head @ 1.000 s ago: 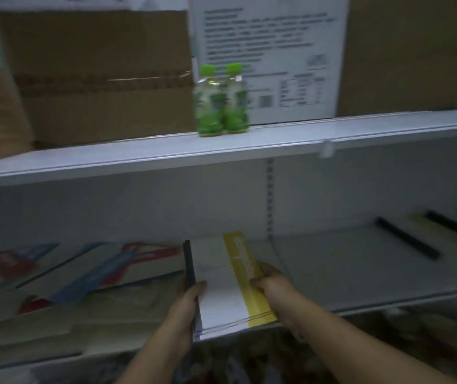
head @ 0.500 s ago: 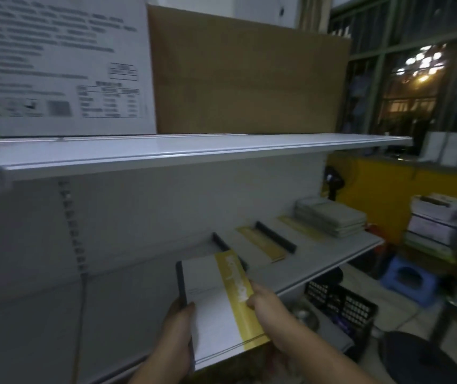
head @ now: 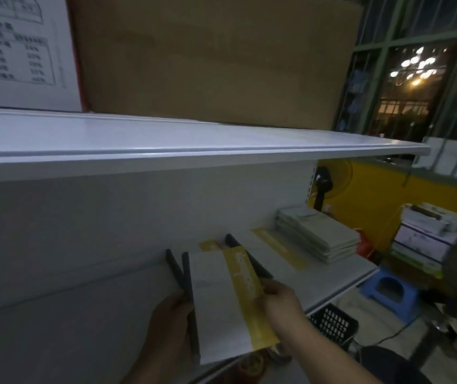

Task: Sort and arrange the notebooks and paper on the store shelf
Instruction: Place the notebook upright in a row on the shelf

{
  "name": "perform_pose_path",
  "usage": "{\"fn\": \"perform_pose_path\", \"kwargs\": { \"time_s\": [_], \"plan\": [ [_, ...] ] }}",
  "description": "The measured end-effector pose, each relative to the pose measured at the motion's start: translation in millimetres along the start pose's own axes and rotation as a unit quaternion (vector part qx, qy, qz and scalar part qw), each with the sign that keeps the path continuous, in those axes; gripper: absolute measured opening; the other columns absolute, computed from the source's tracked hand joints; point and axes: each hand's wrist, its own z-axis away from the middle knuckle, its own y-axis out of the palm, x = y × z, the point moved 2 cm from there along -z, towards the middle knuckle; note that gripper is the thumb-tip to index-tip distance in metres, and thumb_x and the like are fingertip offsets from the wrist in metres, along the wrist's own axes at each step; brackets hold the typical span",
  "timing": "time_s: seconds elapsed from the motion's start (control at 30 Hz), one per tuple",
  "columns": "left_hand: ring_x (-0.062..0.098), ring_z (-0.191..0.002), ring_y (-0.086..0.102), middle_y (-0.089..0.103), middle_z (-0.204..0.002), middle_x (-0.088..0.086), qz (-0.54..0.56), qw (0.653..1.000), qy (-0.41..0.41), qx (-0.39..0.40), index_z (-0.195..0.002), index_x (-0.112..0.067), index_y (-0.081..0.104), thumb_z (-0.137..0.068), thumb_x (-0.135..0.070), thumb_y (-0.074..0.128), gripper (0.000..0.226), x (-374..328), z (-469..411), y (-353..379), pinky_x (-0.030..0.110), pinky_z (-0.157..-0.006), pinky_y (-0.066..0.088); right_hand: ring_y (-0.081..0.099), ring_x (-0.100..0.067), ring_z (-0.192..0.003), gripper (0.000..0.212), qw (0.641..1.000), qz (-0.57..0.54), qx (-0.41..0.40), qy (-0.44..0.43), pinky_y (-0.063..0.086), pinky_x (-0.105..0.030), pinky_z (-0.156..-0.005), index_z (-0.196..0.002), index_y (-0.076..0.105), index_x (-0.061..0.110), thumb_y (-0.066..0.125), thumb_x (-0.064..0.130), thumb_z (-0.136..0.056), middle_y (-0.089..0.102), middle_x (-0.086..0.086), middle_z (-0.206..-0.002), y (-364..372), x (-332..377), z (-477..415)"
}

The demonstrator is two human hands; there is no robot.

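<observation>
I hold a stack of white notebooks (head: 216,300) with black spines and a yellow band down the right side, just above the lower white shelf (head: 83,314). My left hand (head: 170,322) grips the stack's spine side. My right hand (head: 280,300) pinches its yellow edge. Further right on the shelf lie two more white-and-yellow notebooks (head: 280,250) with black spines, side by side. Beyond them sits a pile of grey-green notebooks (head: 318,234) near the shelf's end.
The upper shelf (head: 194,151) carries a large cardboard box (head: 210,59) and a white printed box (head: 19,51). Right of the shelving are a black basket (head: 332,322), a blue stool (head: 387,289), stacked paper boxes (head: 426,234) and a yellow counter.
My view has swung right along the shelf, and the stack in both hands has travelled with it, now close to the notebooks lying further right. The green bottles have left the view.
</observation>
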Motion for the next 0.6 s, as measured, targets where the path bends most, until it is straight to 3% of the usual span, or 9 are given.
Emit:
{"fn": "perform_pose_path", "kwargs": {
  "time_s": [0.07,0.13,0.2,0.27,0.3,0.33,0.4,0.5,0.6],
  "plan": [
    [0.019,-0.068,0.064,0.071,-0.081,0.01,-0.006,1.0,0.011,-0.022,-0.082,-0.015,0.073,-0.09,-0.001,0.055,0.025,-3,-19,8,0.019,-0.051,0.052,0.063,-0.017,-0.08,0.038,0.999,0.047,0.017,-0.001,0.047,-0.017,-0.052,-0.114,0.066,0.013,0.044,-0.003,-0.088,0.066,-0.005,-0.105,1,9,-26],
    [0.011,-0.068,0.059,0.066,-0.086,0.001,-0.015,0.998,0.033,-0.054,-0.1,-0.02,0.066,-0.092,-0.006,0.055,0.019,-4,-37,13,0.01,-0.047,0.047,0.065,-0.015,-0.076,0.033,0.994,0.1,0.034,-0.036,0.049,-0.019,-0.053,-0.097,0.071,0.02,0.046,0.001,-0.087,0.07,-0.003,-0.094,5,15,-50],
    [0.011,-0.078,0.059,0.067,-0.099,-0.002,-0.09,0.992,0.058,-0.063,-0.099,-0.032,0.064,-0.092,-0.012,0.057,0.022,-1,-52,16,0.019,-0.07,0.052,0.062,-0.012,-0.061,0.033,0.989,0.121,0.042,-0.071,0.049,-0.019,-0.049,-0.079,0.068,0.024,0.048,0.0,-0.086,0.069,-0.001,-0.076,9,18,-73],
    [0.013,-0.097,0.059,0.064,-0.112,-0.005,-0.157,0.984,0.044,-0.069,-0.119,-0.026,0.061,-0.091,-0.018,0.059,0.029,11,-54,18,0.031,-0.09,0.048,0.057,-0.01,-0.053,0.032,0.984,0.151,0.04,-0.087,0.047,-0.018,-0.044,-0.083,0.068,0.024,0.047,-0.001,-0.085,0.065,0.0,-0.071,13,15,-95],
    [0.015,-0.116,0.052,0.053,-0.131,-0.004,-0.196,0.977,0.041,-0.072,-0.135,-0.022,0.049,-0.09,-0.024,0.061,0.047,16,-54,19,0.028,-0.098,0.043,0.055,-0.009,-0.051,0.032,0.98,0.172,0.038,-0.092,0.044,-0.014,-0.039,-0.092,0.069,0.022,0.046,0.0,-0.086,0.063,0.001,-0.07,16,15,-105],
    [0.012,-0.137,0.032,0.026,-0.153,-0.004,-0.242,0.967,0.05,-0.063,-0.148,-0.02,0.027,-0.084,-0.035,0.066,0.075,21,-53,21,0.021,-0.106,0.034,0.054,-0.008,-0.052,0.033,0.975,0.196,0.04,-0.097,0.039,-0.011,-0.036,-0.102,0.069,0.02,0.045,0.002,-0.087,0.062,0.002,-0.074,19,14,-115],
    [-0.002,-0.136,-0.009,-0.025,-0.147,-0.016,-0.337,0.938,0.071,-0.033,-0.143,-0.024,-0.016,-0.064,-0.066,0.059,0.117,26,-51,29,-0.007,-0.095,0.009,0.06,-0.012,-0.069,0.036,0.957,0.264,0.062,-0.105,0.042,-0.009,-0.046,-0.119,0.06,0.014,0.041,0.004,-0.091,0.062,-0.004,-0.093,25,10,-129],
    [-0.004,-0.127,-0.016,-0.042,-0.132,-0.011,-0.448,0.889,0.094,-0.019,-0.124,-0.024,-0.032,-0.049,-0.086,0.03,0.115,33,-53,35,-0.019,-0.071,-0.004,0.059,-0.023,-0.104,0.033,0.913,0.366,0.099,-0.149,0.047,-0.027,-0.077,-0.126,0.049,0.008,0.038,0.011,-0.096,0.058,-0.012,-0.119,31,5,-137],
    [-0.007,-0.131,-0.007,-0.037,-0.139,-0.012,-0.473,0.877,0.069,-0.039,-0.133,-0.025,-0.025,-0.033,-0.101,0.012,0.131,38,-54,32,-0.019,-0.075,-0.001,0.05,-0.014,-0.093,0.011,0.901,0.36,0.131,-0.205,0.032,-0.023,-0.071,-0.104,0.046,0.017,0.038,0.015,-0.096,0.057,-0.015,-0.124,30,-2,-143]
  ]
}}
